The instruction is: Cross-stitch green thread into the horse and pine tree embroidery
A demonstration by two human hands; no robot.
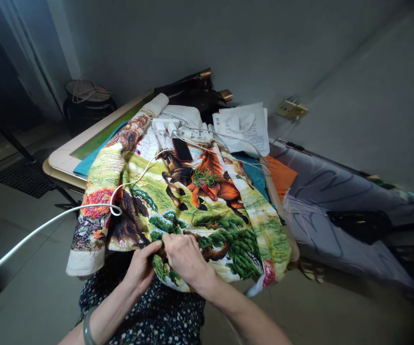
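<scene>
A large embroidered cloth [178, 191] with horses, pine trees and green hills is spread over the table and hangs over its near edge. My left hand [143, 266] grips that near edge, thumb on top and fingers mostly hidden underneath. Just right of it, my right hand [185, 256] is closed in a pinch against the cloth's surface; what lies between its fingertips is hidden. A tangle of green thread [204, 178] rests on the horses. Above it lies a dark phone [182, 150].
The cloth's left side is rolled up [99, 201]. A white cable [45, 223] crosses it from a power strip [166, 125]. White plastic bags [243, 127] lie at the back, near a wall socket [292, 109]. A lilac-covered surface [315, 191] stands to the right.
</scene>
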